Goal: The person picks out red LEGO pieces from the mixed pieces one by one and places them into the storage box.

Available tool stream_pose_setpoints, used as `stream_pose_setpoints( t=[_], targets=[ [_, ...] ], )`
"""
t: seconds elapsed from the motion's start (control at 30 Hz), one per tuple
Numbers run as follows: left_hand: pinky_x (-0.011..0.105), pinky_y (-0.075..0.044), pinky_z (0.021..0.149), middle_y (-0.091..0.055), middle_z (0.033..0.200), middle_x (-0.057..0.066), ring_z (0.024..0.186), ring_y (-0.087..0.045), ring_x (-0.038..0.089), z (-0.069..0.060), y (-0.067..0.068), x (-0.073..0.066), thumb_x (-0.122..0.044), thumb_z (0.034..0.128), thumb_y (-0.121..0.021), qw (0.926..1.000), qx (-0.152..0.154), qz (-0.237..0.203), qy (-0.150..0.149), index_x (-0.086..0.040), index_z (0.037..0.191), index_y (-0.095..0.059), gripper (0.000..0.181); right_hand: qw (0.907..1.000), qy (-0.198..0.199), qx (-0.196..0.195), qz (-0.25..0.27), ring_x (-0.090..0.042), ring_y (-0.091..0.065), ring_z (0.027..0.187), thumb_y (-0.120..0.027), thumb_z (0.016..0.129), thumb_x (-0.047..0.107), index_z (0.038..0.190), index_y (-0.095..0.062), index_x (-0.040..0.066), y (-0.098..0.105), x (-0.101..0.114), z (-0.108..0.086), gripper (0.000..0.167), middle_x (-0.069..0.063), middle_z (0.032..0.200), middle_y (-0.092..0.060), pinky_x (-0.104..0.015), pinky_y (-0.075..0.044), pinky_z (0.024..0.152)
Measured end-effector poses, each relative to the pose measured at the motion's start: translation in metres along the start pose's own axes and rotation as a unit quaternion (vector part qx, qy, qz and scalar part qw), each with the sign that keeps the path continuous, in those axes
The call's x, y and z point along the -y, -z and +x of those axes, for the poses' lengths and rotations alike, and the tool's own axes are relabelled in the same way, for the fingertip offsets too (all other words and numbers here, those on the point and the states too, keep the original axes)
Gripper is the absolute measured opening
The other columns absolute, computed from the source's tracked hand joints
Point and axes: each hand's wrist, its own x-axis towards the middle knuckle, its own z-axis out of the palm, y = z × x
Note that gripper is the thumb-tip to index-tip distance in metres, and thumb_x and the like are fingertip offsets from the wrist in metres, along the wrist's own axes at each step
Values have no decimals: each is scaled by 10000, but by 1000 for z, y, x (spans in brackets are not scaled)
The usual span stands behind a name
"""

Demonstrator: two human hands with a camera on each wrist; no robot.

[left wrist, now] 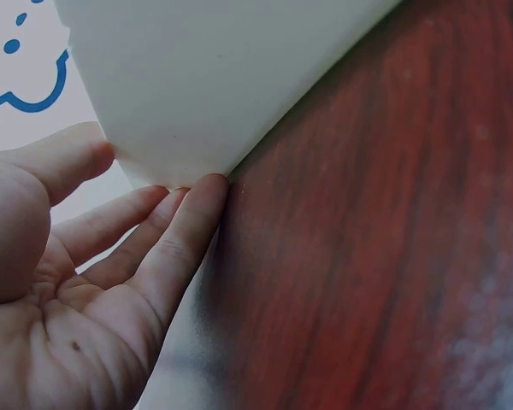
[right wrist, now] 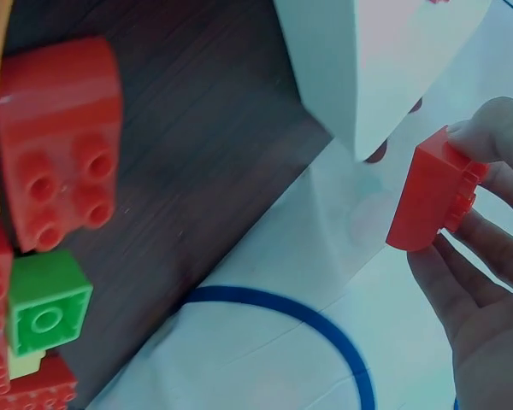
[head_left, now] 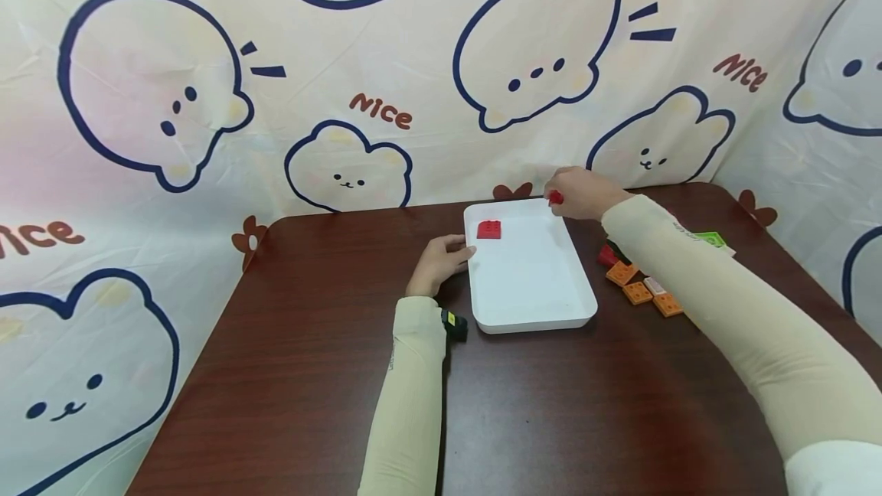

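Right of the head view's centre, our right grip (head_left: 584,194) pinches a red block (head_left: 555,197) near the white tray's (head_left: 530,282) corner. Our left grip (head_left: 439,262), fingers extended, touches the tray's left side, probably for steadying it.

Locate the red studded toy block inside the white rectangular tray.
Head view: the block lies in the tray, near its far left corner, beyond and right of the left hand touching the tray's left edge.
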Motion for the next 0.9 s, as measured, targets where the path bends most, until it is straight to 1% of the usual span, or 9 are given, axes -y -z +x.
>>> stream_pose_setpoints(
  t=[0.2, 0.4, 0.63, 0.73, 0.9],
  targets=[
    [373, -557, 952, -595, 1323, 171, 1085, -680, 255, 0, 1, 1, -187, 973, -710, 10000, 21, -96, 10, 3, 1426, -546, 518, 9999, 67, 75, 102, -309, -603, 1047, -782, 888, 119, 1219, -722, 86, -5, 16, 8, 338, -129, 1193, -663, -499, -546, 962],
    [370, -560, 946, -583, 1350, 175, 1100, -676, 261, 0, 1, -1, -186, 972, -712, 9999, 30, -114, -15, 5, 1426, -545, 521, 9995, 214, 147, -169, -288, -601, 993, -790, 880, 123, 1184, -730, 72, -8, 29, 17, 314, -115, 1107, -670, -442, -562, 936],
    [378, -548, 969, -569, 1382, 171, 1094, -682, 249, 0, 1, 0, -212, 974, -711, 10000, 36, -80, 41, -11, 1437, -540, 533, 9988, 344, 259, -216, -287, -610, 1003, -784, 887, 142, 1216, -720, 60, -11, 43, 26, 346, -117, 1126, -679, -419, -574, 910],
    [378, -543, 977, -565, 1391, 170, 1091, -686, 242, 1, 1, 2, -218, 977, -708, 10000, 52, -55, 48, -14, 1442, -535, 536, 9988, 356, 286, -167, -288, -618, 989, -780, 888, 139, 1225, -715, 44, -13, 46, 29, 355, -118, 1104, -686, -415, -578, 900],
    [378, -550, 964, -567, 1389, 174, 1091, -687, 247, 1, 0, 2, -213, 974, -711, 9999, 17, -106, 34, -12, 1433, -545, 528, 9988, 347, 306, -145, -279, -623, 966, -788, 886, 138, 1225, -718, 41, -17, 49, 34, 360, -115, 1090, -692, -397, -579, 895]
  ],
)
